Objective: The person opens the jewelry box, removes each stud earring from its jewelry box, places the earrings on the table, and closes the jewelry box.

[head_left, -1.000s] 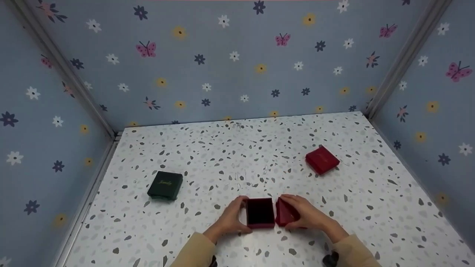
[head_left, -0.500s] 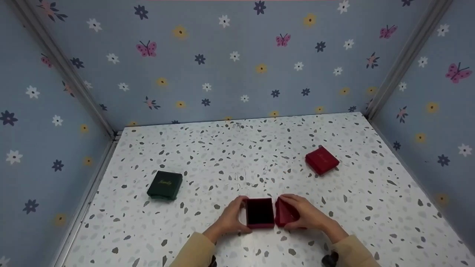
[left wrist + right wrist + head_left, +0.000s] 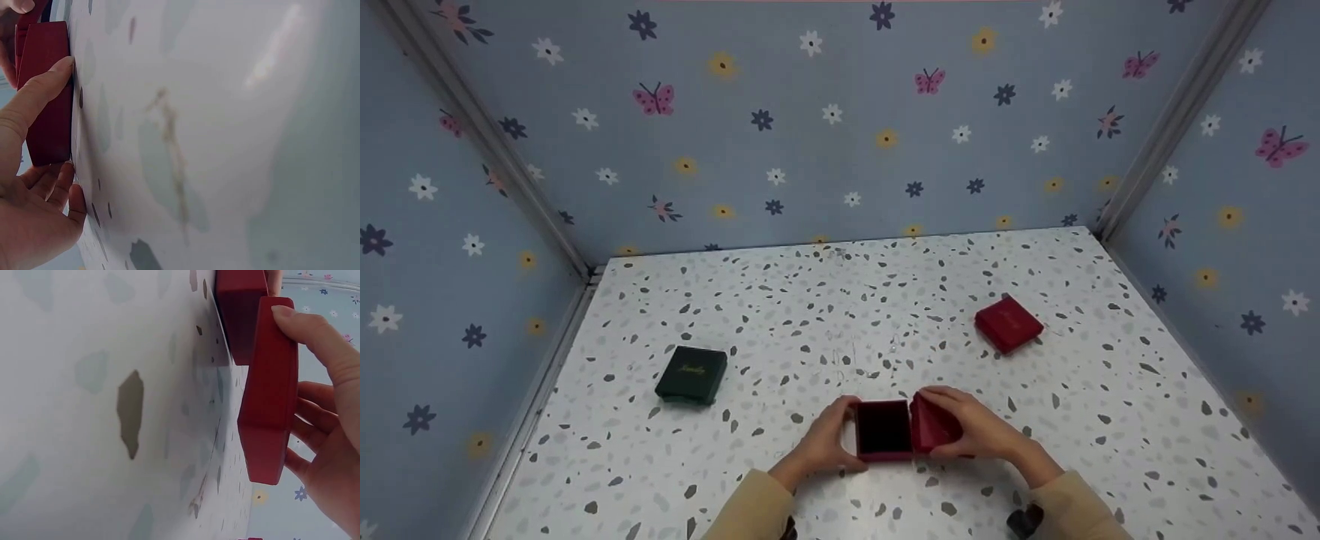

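A small square red box [image 3: 885, 456] with a dark inside sits open on the speckled table in the head view. My left hand [image 3: 823, 442] grips it from the left side, thumb on the near wall [image 3: 48, 121] in the left wrist view. Just right of the box, my right hand [image 3: 988, 433] holds a red lid [image 3: 931, 426] between thumb and fingers. The lid tilts on edge against the box's right side, as the right wrist view also shows, where the thumb presses one end of the lid [image 3: 267, 388].
A dark green box [image 3: 691, 374] with gold lettering lies to the left on the white speckled table [image 3: 810, 315]. Another red box [image 3: 1009, 325] lies further back at the right. Blue walls [image 3: 810, 150] with flowers and butterflies close in the table's back and sides.
My right hand has shifted slightly to the left, bringing the lid closer to the box and tilting it more. My left hand and the box have stayed in place.
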Motion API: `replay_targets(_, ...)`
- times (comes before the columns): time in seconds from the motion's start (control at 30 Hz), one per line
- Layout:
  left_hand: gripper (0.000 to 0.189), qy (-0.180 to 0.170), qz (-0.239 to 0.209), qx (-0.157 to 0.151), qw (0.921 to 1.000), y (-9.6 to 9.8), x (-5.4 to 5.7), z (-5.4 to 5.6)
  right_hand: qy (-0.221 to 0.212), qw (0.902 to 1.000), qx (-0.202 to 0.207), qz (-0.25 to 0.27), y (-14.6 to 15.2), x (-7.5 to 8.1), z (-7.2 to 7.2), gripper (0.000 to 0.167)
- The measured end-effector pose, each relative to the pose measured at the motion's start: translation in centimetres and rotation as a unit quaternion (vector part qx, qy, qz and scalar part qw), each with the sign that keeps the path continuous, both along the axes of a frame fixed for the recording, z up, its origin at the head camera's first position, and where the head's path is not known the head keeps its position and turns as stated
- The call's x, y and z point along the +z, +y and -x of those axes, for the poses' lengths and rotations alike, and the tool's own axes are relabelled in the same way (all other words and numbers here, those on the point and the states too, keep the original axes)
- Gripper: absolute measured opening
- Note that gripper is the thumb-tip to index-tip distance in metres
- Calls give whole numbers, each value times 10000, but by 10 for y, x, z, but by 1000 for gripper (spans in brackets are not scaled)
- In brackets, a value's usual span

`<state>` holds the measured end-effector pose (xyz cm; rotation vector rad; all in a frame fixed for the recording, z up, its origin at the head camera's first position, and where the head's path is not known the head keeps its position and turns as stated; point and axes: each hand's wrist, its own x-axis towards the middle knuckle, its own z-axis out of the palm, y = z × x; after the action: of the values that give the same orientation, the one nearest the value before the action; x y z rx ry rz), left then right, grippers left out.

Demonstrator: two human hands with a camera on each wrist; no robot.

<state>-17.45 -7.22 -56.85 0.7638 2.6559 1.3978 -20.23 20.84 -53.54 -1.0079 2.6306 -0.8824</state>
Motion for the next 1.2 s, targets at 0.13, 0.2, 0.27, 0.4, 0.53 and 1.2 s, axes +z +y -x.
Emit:
replay_targets(0.13, 87, -442, 76, 104, 9989, 2, 0, 1, 10, 10000, 65, 49, -2, 3, 0, 85)
replay_targets(0.2, 88, -603, 144, 166, 9979, 2, 1, 1, -1, 10000, 80, 46, -2, 4, 0, 85)
replay_targets(0.27, 89, -655, 159, 192, 9975, 3, 1, 1, -9, 10000, 87, 36, -3, 6, 0, 85)
replay_targets(0.4, 89, -630, 133, 205, 9977, 2, 1, 1, 0, 9999, 108, 31, -6, 10, 0, 85)
replay_targets(0.53, 89, -621, 145, 214, 9977, 2, 0, 2, 71, 9997, 221, 49, -11, 12, 0, 85)
replay_targets(1.2, 90, -534, 239, 145, 9982, 1, 1, 2, 176, 9982, 560, 113, -37, 10, 1, 85)
